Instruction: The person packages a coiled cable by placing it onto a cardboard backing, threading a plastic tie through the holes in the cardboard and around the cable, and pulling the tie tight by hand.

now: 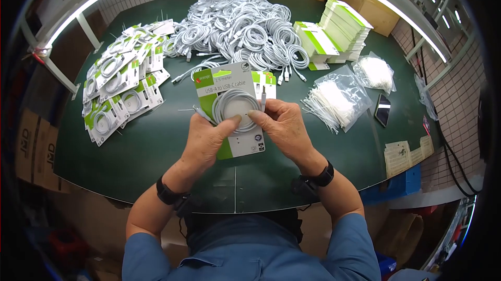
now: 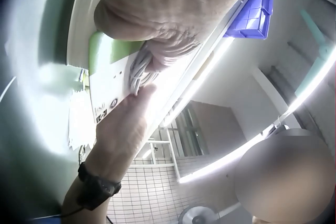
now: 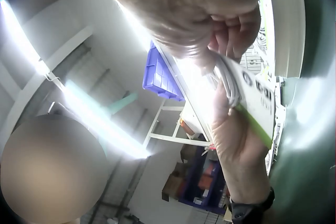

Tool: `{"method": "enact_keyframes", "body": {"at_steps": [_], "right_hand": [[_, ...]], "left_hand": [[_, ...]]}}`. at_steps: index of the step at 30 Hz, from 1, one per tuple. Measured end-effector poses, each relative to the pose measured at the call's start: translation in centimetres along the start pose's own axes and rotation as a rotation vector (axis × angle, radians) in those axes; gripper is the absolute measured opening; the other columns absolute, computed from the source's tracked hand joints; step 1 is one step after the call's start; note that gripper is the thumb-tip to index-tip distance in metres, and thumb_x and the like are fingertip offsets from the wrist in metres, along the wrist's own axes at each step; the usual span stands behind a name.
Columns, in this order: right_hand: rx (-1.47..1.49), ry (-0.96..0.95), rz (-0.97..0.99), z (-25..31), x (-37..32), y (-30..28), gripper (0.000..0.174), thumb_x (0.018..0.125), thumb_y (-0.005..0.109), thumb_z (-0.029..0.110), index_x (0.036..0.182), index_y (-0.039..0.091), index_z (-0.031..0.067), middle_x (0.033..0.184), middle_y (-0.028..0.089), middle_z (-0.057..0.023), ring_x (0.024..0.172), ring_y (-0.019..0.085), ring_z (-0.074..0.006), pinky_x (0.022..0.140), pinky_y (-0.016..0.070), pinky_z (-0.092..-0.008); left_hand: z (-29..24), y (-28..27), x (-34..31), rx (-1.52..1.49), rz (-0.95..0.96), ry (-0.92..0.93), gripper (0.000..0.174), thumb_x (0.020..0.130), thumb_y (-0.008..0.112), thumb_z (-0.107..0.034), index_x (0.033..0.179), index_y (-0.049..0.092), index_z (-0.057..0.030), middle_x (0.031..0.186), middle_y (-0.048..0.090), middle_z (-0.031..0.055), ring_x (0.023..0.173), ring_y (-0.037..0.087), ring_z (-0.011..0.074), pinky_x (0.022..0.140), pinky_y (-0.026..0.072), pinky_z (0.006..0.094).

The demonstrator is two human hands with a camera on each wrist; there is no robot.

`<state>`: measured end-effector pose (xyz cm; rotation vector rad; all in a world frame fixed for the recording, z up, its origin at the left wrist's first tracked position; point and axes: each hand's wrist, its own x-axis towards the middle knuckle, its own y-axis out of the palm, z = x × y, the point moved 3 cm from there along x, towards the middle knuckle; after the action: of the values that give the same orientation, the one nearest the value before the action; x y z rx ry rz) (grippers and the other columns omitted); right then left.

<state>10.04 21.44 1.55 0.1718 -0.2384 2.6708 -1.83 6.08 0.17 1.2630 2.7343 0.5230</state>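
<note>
A green and white packaging card printed "USB-A to USB-C cable" is held upright above the table. Against its front lies a coiled white USB cable, one metal plug sticking up at the right. My left hand grips the card and coil from the left, thumb pressed at the coil's lower middle. From the right my right hand pinches them, its thumb close to the other thumb. The left wrist view shows the card's lower part between both hands; most fingers are hidden behind it.
A large heap of coiled white cables lies at the back. Carded cables pile up at left. Card stacks stand back right, near bags of white ties and a phone. A small green-white stack sits behind the held card.
</note>
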Motion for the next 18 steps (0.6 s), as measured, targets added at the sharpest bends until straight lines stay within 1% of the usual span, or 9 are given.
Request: {"method": "enact_keyframes", "body": {"at_steps": [1, 4, 5, 8, 9, 12, 16, 17, 18], "right_hand": [[0.005, 0.022, -0.007, -0.4, -0.1, -0.3, 0.024, 0.103, 0.075, 0.012, 0.118, 0.077, -0.0068, 0.095, 0.077, -0.0024, 0.083, 0.066, -0.0051, 0.072, 0.055, -0.0225], [0.16, 0.031, 0.179, -1.3, 0.0, -0.8, 0.033, 0.099, 0.082, 0.018, 0.12, 0.074, -0.0057, 0.093, 0.076, -0.0032, 0.081, 0.068, -0.0066, 0.07, 0.0559, -0.023], [0.169, 0.059, 0.172, -1.4, -0.1, -1.1, 0.033, 0.099, 0.082, 0.018, 0.12, 0.074, -0.0057, 0.093, 0.076, -0.0032, 0.081, 0.068, -0.0066, 0.07, 0.0559, -0.023], [0.269, 0.164, 0.329, -0.6, -0.5, -1.4, 0.045, 0.093, 0.089, 0.024, 0.123, 0.071, -0.0033, 0.095, 0.076, -0.0049, 0.081, 0.069, -0.0079, 0.069, 0.0566, -0.0235], [0.28, 0.194, 0.326, -0.7, -0.6, -1.6, 0.045, 0.093, 0.089, 0.024, 0.123, 0.071, -0.0033, 0.095, 0.076, -0.0049, 0.081, 0.069, -0.0079, 0.069, 0.0566, -0.0235], [0.196, 0.331, 0.465, -1.3, -1.1, -1.6, 0.055, 0.088, 0.092, 0.025, 0.127, 0.068, -0.0034, 0.099, 0.076, -0.0072, 0.081, 0.07, -0.0089, 0.068, 0.0566, -0.0236], [0.15, 0.499, 0.365, -1.7, -1.9, -1.4, 0.053, 0.086, 0.093, 0.022, 0.126, 0.069, -0.0032, 0.11, 0.075, -0.0104, 0.082, 0.071, -0.0099, 0.066, 0.0567, -0.0234], [0.149, 0.499, 0.365, -2.0, -2.2, -1.1, 0.053, 0.086, 0.093, 0.022, 0.126, 0.069, -0.0032, 0.11, 0.075, -0.0104, 0.082, 0.071, -0.0099, 0.066, 0.0567, -0.0234], [0.216, 0.426, 0.274, -2.6, -2.5, -1.0, 0.05, 0.086, 0.092, 0.019, 0.125, 0.069, -0.0032, 0.111, 0.074, -0.0109, 0.083, 0.072, -0.0104, 0.066, 0.057, -0.0236]], "left_hand": [[0.0, -0.3, 0.0, 0.007, 0.041, -0.056, 0.037, 0.095, 0.074, -0.003, 0.131, 0.069, 0.0057, 0.121, 0.076, 0.0122, 0.106, 0.074, 0.019, 0.096, 0.0606, 0.0359], [-0.4, -1.4, 0.1, 0.044, 0.147, -0.2, 0.041, 0.093, 0.076, -0.005, 0.132, 0.069, 0.0064, 0.121, 0.076, 0.0128, 0.106, 0.074, 0.0201, 0.096, 0.0605, 0.0366], [-0.4, -1.5, 0.1, 0.063, 0.2, -0.264, 0.043, 0.092, 0.076, -0.006, 0.132, 0.069, 0.0067, 0.122, 0.076, 0.0131, 0.107, 0.074, 0.0206, 0.097, 0.0604, 0.037], [-0.7, -1.8, 0.0, 0.083, 0.288, -0.35, 0.046, 0.089, 0.078, -0.007, 0.132, 0.069, 0.0065, 0.122, 0.076, 0.0134, 0.107, 0.074, 0.0212, 0.097, 0.0604, 0.0374], [-0.5, -1.8, -0.1, 0.094, 0.332, -0.38, 0.047, 0.088, 0.079, -0.008, 0.132, 0.069, 0.0064, 0.122, 0.076, 0.0136, 0.107, 0.075, 0.0215, 0.098, 0.0603, 0.0376], [0.2, -1.9, 0.0, 0.125, 0.385, -0.499, 0.049, 0.087, 0.08, -0.008, 0.132, 0.069, 0.006, 0.121, 0.076, 0.0135, 0.107, 0.075, 0.0214, 0.098, 0.0606, 0.0374], [0.8, -2.3, 1.1, 0.191, 0.425, -0.582, 0.05, 0.086, 0.08, -0.007, 0.133, 0.068, 0.0056, 0.121, 0.076, 0.0134, 0.106, 0.075, 0.021, 0.097, 0.0612, 0.037], [0.8, -2.4, 1.3, 0.218, 0.433, -0.591, 0.05, 0.086, 0.08, -0.006, 0.134, 0.068, 0.0054, 0.121, 0.076, 0.0134, 0.106, 0.075, 0.0209, 0.097, 0.0614, 0.0369], [0.9, -2.5, 1.5, 0.218, 0.432, -0.585, 0.05, 0.086, 0.08, -0.006, 0.134, 0.068, 0.0054, 0.121, 0.076, 0.0134, 0.106, 0.075, 0.0209, 0.097, 0.0614, 0.0369]]}}
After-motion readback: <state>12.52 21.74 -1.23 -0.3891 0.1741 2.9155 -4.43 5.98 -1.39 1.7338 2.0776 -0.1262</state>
